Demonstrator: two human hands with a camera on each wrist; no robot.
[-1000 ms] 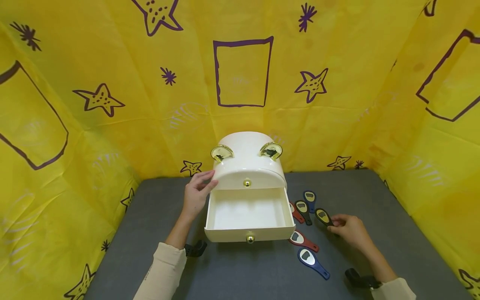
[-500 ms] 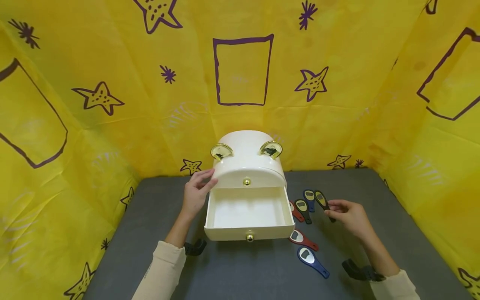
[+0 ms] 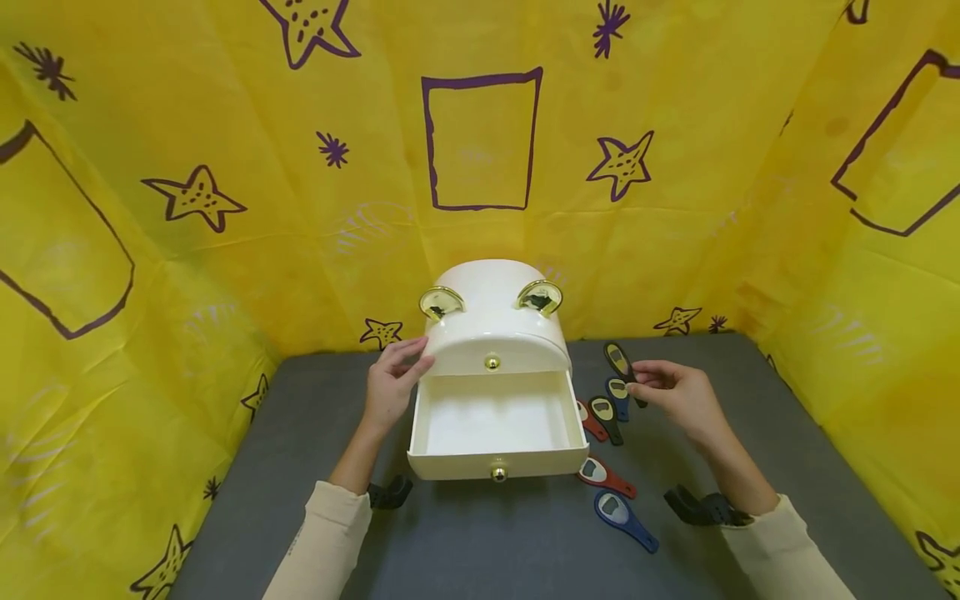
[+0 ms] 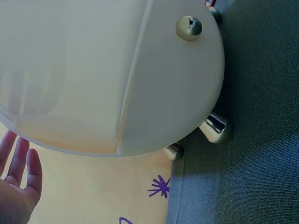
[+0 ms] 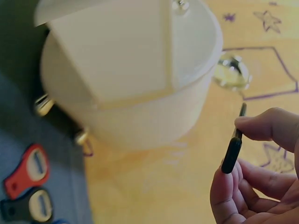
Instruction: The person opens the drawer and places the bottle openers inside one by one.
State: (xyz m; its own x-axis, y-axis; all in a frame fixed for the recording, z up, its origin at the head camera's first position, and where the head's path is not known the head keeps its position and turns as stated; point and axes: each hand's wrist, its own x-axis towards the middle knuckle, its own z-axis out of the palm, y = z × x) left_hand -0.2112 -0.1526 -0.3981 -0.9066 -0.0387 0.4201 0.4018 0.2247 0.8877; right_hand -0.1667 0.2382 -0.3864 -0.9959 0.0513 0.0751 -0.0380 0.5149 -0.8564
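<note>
Pinching a black bottle opener (image 3: 618,360) between thumb and fingers of my right hand (image 3: 681,402), I'd just shifted it up and left, to right of center in the frame. So that one looked singled out, and nearer the cream cabinet (image 3: 491,287) with its open drawer (image 3: 457,467). My left hand (image 3: 390,390) stayed put, fingers resting loosely on the cabinet's left edge. Glossy domed top, shiny gold knobs (image 3: 498,474); the other openers (image 3: 626,521) were flat with oval metallic-looking faces, on dark gray fabric (image 3: 525,542).
</note>
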